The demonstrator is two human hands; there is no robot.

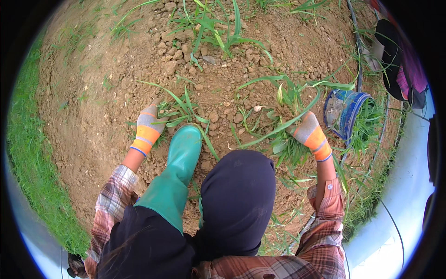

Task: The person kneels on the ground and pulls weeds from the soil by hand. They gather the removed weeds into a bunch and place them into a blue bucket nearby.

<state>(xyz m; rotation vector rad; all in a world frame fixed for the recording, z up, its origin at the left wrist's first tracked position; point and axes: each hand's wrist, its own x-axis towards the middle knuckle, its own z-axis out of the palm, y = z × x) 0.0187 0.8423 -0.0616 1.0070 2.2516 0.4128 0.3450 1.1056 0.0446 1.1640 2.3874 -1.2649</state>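
Note:
My left hand [148,123], in a grey and orange work glove, is down at the soil with thumb and fingers around a low tuft of grassy weeds [170,108]. A broad-leaved green plant [188,110] grows beside it, just beyond the toe of my green rubber boot [184,146]. In my right hand [308,130], gloved alike, is a thick bunch of pulled weeds [291,148], with brown roots and long blades sticking out. The fingertips of both hands are partly hidden by leaves. A small pale bulb-like thing [258,108] lies left of the bunch.
A blue plastic bucket [343,113] lies tipped on its side at right, green weeds at its mouth. Dark hose [357,45] runs along the bed. Another person [406,69] is at the right edge. Taller leafy plants [226,38] stand ahead among soil clods; grass [31,146] borders the left.

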